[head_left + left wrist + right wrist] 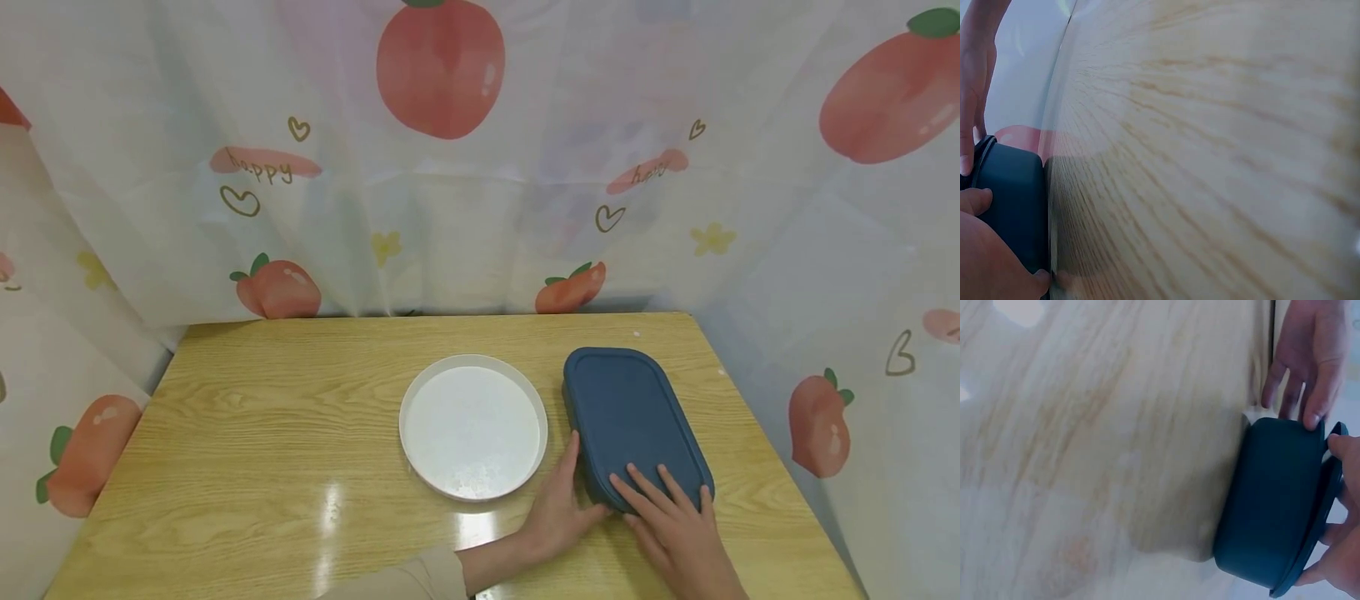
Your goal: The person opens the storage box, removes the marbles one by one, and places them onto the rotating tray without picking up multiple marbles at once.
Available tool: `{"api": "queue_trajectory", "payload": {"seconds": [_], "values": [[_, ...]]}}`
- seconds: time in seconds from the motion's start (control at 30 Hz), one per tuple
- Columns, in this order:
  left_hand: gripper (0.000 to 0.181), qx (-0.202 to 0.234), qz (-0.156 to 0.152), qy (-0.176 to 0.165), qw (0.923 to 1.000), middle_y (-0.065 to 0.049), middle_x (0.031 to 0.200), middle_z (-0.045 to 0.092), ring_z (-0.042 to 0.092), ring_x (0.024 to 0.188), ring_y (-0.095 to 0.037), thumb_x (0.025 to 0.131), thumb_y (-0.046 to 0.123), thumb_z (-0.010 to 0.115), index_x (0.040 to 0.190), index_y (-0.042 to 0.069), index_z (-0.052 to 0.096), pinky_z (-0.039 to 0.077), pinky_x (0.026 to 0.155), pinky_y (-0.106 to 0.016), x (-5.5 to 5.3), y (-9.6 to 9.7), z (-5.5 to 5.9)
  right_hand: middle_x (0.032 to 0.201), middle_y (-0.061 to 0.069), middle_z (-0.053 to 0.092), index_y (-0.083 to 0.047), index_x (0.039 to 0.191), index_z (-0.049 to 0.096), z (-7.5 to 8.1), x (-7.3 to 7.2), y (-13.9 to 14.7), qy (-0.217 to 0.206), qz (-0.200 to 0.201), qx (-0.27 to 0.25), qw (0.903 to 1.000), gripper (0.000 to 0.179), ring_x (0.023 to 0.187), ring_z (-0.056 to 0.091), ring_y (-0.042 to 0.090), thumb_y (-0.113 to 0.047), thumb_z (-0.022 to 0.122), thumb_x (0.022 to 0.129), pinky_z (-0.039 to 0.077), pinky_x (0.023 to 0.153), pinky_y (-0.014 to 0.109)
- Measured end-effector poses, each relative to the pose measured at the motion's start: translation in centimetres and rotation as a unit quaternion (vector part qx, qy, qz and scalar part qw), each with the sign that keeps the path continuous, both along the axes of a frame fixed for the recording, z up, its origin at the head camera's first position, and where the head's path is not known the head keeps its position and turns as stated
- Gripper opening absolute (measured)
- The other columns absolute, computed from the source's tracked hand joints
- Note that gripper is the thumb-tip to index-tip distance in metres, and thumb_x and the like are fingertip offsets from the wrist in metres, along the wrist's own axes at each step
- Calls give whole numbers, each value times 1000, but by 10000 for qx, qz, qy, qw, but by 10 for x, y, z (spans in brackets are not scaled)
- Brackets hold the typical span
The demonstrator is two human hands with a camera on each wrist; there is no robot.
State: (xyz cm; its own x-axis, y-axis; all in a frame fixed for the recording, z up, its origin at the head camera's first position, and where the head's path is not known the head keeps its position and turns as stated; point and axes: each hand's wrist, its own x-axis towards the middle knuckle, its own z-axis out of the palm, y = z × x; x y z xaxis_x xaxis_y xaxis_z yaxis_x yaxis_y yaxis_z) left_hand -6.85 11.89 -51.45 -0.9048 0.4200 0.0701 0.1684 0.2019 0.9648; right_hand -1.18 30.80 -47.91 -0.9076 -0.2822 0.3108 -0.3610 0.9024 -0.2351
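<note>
A dark blue lidded food container [1266, 494] stands on the right part of the table, its rounded lid [626, 408] facing up. My left hand [557, 517] holds the container at its near left corner, fingers along the left side and thumb at the front. On the near end of the lid lie the spread fingers of my right hand [678, 533], with the thumb at the lid's front edge. In the right wrist view, a narrow gap shows between lid and rim near the thumb. The lid hides what the container holds.
A round white tray [472, 433] with a low rim lies just left of the container. The wooden table [262, 433] reaches back to a fruit-print curtain [465, 208], which also hangs along both sides.
</note>
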Motion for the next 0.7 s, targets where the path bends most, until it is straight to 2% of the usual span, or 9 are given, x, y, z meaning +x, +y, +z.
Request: {"api": "queue_trajectory", "payload": {"seconds": [0.3, 0.47, 0.5, 0.57, 0.63, 0.7], "values": [[105, -94, -104, 15, 9999, -14, 161, 25, 28, 146, -29, 83, 29, 83, 158, 1, 15, 30, 115, -38, -1, -1, 1, 143, 14, 55, -30, 144, 55, 16, -1, 3, -797, -93, -722, 9942, 58, 129, 41, 56, -17, 74, 91, 16, 93, 87], [109, 21, -173, -50, 9998, -12, 163, 21, 25, 147, -27, 82, 32, 83, 159, 2, 12, 28, 116, -40, -1, -2, 1, 147, 16, 49, -24, 146, 53, 26, 0, 6, -882, -135, -1215, 9886, 57, 133, 35, 56, -13, 70, 93, 13, 94, 86], [109, 37, -169, -78, 9998, -11, 163, 20, 24, 147, -27, 82, 33, 83, 159, 3, 12, 28, 116, -40, -1, -2, 1, 148, 15, 48, -23, 147, 52, 27, 1, 6, -840, -145, -1340, 9873, 57, 137, 34, 52, -11, 70, 94, 13, 95, 85], [109, 75, -156, -125, 9998, -9, 163, 20, 24, 147, -26, 82, 34, 83, 159, 4, 12, 27, 116, -39, -1, -2, 0, 150, 11, 47, -20, 147, 52, 29, 3, 7, -688, -150, -1633, 9841, 58, 145, 30, 37, -6, 69, 93, 12, 97, 84], [109, 111, -142, -154, 9997, -9, 163, 20, 23, 148, -26, 82, 34, 84, 160, 5, 13, 26, 117, -39, -1, -3, 0, 151, 2, 46, -17, 147, 51, 31, 5, 8, -422, -165, -1809, 9825, 62, 147, 28, 17, 0, 70, 91, 17, 114, 66], [109, 162, -140, -163, 9996, -9, 163, 20, 23, 148, -26, 82, 33, 84, 160, 5, 13, 25, 117, -38, -1, -3, -1, 151, -6, 45, -13, 147, 51, 33, 7, 10, -159, -148, -2001, 9795, 65, 143, 28, 1, 7, 69, 88, 25, 118, 38]]}}
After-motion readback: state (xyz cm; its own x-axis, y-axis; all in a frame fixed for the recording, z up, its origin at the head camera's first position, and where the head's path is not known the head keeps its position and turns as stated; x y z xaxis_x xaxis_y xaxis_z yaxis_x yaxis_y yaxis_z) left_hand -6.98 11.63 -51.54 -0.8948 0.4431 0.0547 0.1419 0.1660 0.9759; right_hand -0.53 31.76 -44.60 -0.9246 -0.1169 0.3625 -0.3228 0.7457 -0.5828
